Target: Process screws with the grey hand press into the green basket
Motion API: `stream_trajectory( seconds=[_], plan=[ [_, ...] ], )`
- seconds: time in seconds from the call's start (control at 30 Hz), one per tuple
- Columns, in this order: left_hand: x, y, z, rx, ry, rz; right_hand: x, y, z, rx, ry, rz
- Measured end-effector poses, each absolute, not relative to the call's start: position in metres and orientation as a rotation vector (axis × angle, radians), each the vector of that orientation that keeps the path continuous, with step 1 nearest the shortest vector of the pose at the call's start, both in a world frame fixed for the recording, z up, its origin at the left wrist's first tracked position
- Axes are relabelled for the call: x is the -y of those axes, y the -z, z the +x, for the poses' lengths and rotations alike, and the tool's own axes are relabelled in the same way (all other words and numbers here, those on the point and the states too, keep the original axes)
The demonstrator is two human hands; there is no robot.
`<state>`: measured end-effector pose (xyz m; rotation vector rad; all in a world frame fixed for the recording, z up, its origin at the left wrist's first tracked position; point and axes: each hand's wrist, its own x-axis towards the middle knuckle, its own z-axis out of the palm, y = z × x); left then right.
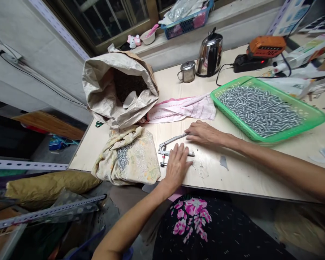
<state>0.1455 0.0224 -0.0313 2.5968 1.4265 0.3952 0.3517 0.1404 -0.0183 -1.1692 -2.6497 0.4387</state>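
Note:
A silver hand tool [176, 138] with two long handles, a spring and a small red part lies on the table in front of me. My left hand [176, 166] rests flat over its lower handle, fingers stretched out, hiding part of it. The fingers of my right hand [203, 133] are bent around the end of the upper handle. Left of the tool, small silver metal pins [123, 157] form a pile on a crumpled floral cloth [144, 159]. Many similar pins [260, 108] fill a green plastic basket [311, 115] at the right.
A large open sack [97, 104] holding a white cup [130, 99] stands at the back left. Beside it lies a pink-white towel [186, 107]. Behind are a metal mug [188, 72], a steel kettle [209, 54] and an orange device [268, 47]. The table's front edge [233, 193] is near me.

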Motion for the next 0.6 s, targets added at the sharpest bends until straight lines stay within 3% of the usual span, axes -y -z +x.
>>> stream_trajectory(
  seconds=[0.23,0.43,0.53,0.6],
  plan=[
    [-0.01,0.029,0.156,-1.352,-0.397,2.487,-0.157,0.004,0.316,2.595,-0.096,-1.396],
    [0.008,0.023,0.145,-1.189,-0.474,2.478,-0.115,-0.015,0.247,2.978,-0.14,-0.55],
    [0.026,0.012,0.118,-1.155,-0.559,2.549,-0.103,-0.006,0.229,3.058,-0.093,-0.388],
    [0.028,0.003,0.088,-1.37,-0.611,2.585,-0.103,0.003,0.223,3.034,-0.053,-0.326]
  ],
)
